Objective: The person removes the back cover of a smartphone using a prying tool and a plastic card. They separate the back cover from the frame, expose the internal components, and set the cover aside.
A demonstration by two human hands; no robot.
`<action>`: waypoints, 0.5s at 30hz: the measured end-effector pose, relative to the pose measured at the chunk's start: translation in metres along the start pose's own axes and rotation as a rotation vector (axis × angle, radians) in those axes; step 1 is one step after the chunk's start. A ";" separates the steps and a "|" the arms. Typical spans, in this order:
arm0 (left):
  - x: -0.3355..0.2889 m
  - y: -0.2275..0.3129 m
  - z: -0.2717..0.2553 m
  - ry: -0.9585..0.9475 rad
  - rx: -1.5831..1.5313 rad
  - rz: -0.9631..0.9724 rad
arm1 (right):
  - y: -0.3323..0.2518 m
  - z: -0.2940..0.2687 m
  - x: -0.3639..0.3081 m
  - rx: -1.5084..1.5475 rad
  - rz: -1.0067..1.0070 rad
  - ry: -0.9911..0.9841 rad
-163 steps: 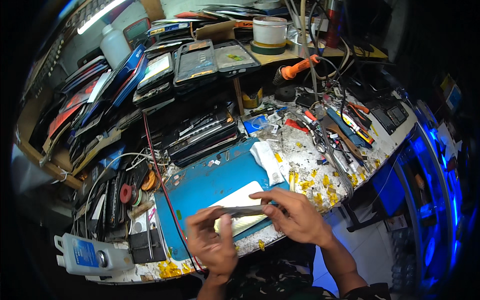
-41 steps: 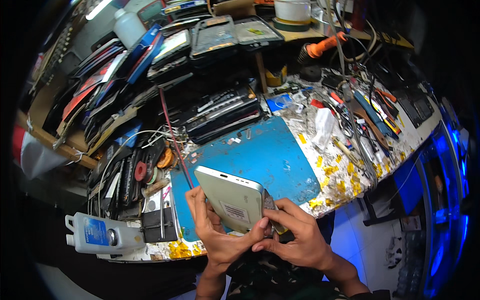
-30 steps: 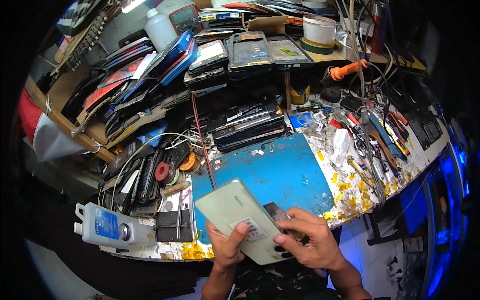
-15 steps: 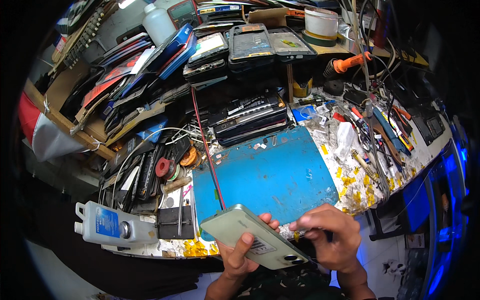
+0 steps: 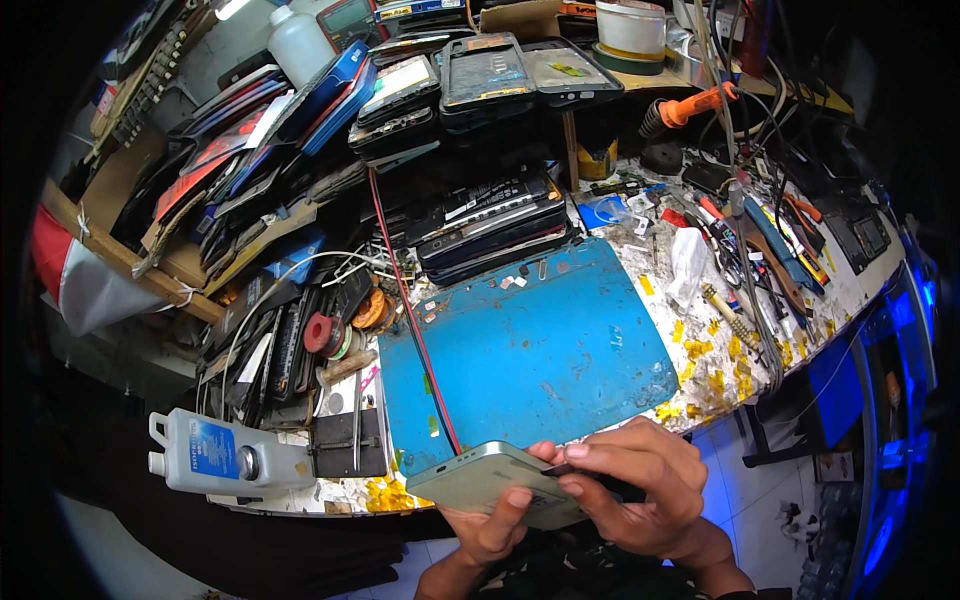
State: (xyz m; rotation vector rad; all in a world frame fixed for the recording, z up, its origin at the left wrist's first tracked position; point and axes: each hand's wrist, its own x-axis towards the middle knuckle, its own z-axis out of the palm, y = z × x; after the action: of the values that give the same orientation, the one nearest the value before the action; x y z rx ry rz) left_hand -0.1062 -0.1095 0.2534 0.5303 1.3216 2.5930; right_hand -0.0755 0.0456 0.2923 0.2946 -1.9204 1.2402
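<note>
A pale green smartphone [image 5: 478, 478] is in my left hand [image 5: 488, 528], tilted above the near edge of the blue work mat [image 5: 530, 350]. My left thumb presses on the phone's back, and its other fingers go round the far side. At the phone's right-hand edge my right hand [image 5: 650, 480] pinches a small, thin dark piece [image 5: 560, 469] between thumb and forefinger. That piece touches or nearly touches the phone's edge; its kind is not clear. A red and black cable [image 5: 412, 320] runs down across the mat and passes behind the phone.
Stacked phone parts [image 5: 490, 230] stand behind the mat. Tools [image 5: 770, 250] and an orange-handled soldering iron [image 5: 695, 105] are at the right. On the left are a white plastic jug [image 5: 225, 455], a dark flat case with tweezers [image 5: 357, 425] and solder spools [image 5: 325, 333].
The phone has tipped so its end edge now shows, and its camera end is covered by my right hand. My right hand has moved left onto the phone's edge with the dark piece.
</note>
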 end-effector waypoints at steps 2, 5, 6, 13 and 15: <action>-0.001 0.000 0.002 0.041 0.019 0.001 | -0.001 0.000 -0.001 -0.019 0.014 -0.008; -0.001 0.000 0.006 0.074 0.008 -0.005 | -0.001 0.000 -0.001 -0.048 0.013 0.001; -0.001 0.000 0.008 0.082 0.035 -0.005 | -0.001 0.000 -0.001 -0.045 0.009 0.003; -0.003 0.004 0.012 0.161 0.063 -0.072 | -0.002 -0.003 0.000 -0.055 0.013 -0.046; -0.003 0.005 0.012 0.162 0.065 -0.081 | -0.004 -0.005 0.000 -0.069 0.017 -0.077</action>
State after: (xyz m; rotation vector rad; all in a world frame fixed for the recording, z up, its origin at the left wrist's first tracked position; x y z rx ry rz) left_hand -0.0985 -0.1042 0.2629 0.2743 1.4487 2.5812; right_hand -0.0712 0.0477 0.2959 0.2948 -2.0307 1.1866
